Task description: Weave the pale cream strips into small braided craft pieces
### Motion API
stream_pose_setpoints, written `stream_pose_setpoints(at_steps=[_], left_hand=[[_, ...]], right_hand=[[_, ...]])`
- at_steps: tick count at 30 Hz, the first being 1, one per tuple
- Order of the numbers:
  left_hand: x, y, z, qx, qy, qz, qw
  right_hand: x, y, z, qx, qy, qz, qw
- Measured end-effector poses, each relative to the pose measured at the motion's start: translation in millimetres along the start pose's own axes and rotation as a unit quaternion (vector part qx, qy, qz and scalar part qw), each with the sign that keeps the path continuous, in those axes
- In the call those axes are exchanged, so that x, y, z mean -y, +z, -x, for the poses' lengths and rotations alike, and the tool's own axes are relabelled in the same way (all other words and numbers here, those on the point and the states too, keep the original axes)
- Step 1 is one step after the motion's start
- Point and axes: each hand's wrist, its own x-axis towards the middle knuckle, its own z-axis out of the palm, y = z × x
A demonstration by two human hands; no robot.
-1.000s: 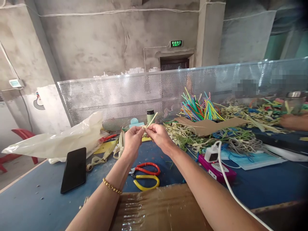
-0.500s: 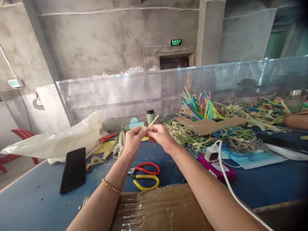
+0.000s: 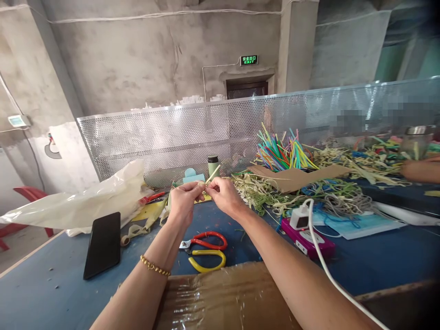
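Note:
Over the middle of the blue table, my left hand (image 3: 185,199) and my right hand (image 3: 224,195) meet fingertip to fingertip. Both pinch a thin pale yellow-green strip (image 3: 213,173), whose free end sticks up to the right above my right fingers. Its lower part is hidden by my fingers. Below my hands lie scissors (image 3: 206,251) with one red and one yellow handle. Directly behind the strip stands a green bottle with a black lid (image 3: 213,161). A gold beaded bracelet (image 3: 154,266) circles my left wrist.
A black phone (image 3: 102,245) and a cream plastic sheet (image 3: 92,199) lie left. Cardboard (image 3: 227,298) is at the front. Right are a purple power strip (image 3: 309,240), plant-like strands (image 3: 257,192), and colourful sticks (image 3: 285,149). Another person's hand (image 3: 421,172) shows far right.
Both my hands still pinch the strip, and its free end now sits slightly lower and shows shorter. My fingers have shifted a little. The whole view has drifted slightly left.

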Motion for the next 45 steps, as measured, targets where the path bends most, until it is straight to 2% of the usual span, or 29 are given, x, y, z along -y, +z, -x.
stream_pose_setpoints(at_steps=[13,20,24,28,31,36,39,45], left_hand=[[-5,-8.4,-5,-0.023,0.01,-0.01,1.0],[-2,-6.2,-3,0.015,0.008,-0.024,1.0],[-2,-0.4,1,0.046,0.016,-0.041,0.998],[-5,1.5,3,0.091,0.023,-0.06,0.994],[-7,0.6,3,0.103,0.033,-0.069,0.992],[-3,-0.9,3,0.088,0.042,-0.085,0.992],[0,-0.3,3,0.073,0.051,-0.099,0.991],[1,0.0,2,0.056,0.055,-0.104,0.992]], right_hand=[[-3,0,-1,0.022,-0.013,-0.014,1.0],[-9,4,-3,0.025,0.019,-0.049,0.998],[-13,5,-3,0.027,0.014,-0.076,0.997],[-11,3,-2,0.025,0.017,-0.112,0.993],[-7,2,-2,0.038,0.032,-0.125,0.991],[-4,2,-2,0.032,0.054,-0.112,0.992],[-4,1,-2,0.01,0.04,-0.062,0.997],[-4,0,-2,0.01,0.012,-0.023,1.0]])
